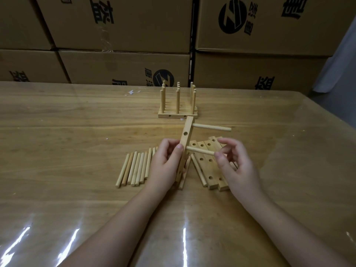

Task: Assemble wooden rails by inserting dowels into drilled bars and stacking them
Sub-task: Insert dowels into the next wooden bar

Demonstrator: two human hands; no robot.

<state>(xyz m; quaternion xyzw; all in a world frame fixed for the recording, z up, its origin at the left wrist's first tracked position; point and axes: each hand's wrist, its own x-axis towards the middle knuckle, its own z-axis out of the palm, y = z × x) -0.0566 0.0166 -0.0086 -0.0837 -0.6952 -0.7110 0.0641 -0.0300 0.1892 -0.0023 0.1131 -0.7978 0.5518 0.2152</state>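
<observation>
**Bar in hand, second dowel at its face**

Your left hand point(165, 160) grips a drilled bar point(186, 132) around its lower part, with the fingers curled round it and the thumb on its near face. The bar stands steeply, tilted slightly right, with its lower end down among the parts on the table point(57, 122). One dowel point(212, 128) sits in the top hole and sticks out to the right. The hole just below it is open.

Your right hand point(237, 166) pinches a second dowel point(200, 151) at its right end, between thumb and fingers. The dowel's left end meets the bar's face lower down, beside your left thumb. Whether it has entered a hole cannot be told.

Loose dowels point(134, 166) lie side by side on the table, left of your left hand. Spare drilled bars point(209, 160) lie flat in a row beneath your right hand. The finished rails point(178, 105) stand towards the far edge, well apart from your hands, with their dowels upright. Cardboard boxes point(115, 26) are stacked behind the table
</observation>
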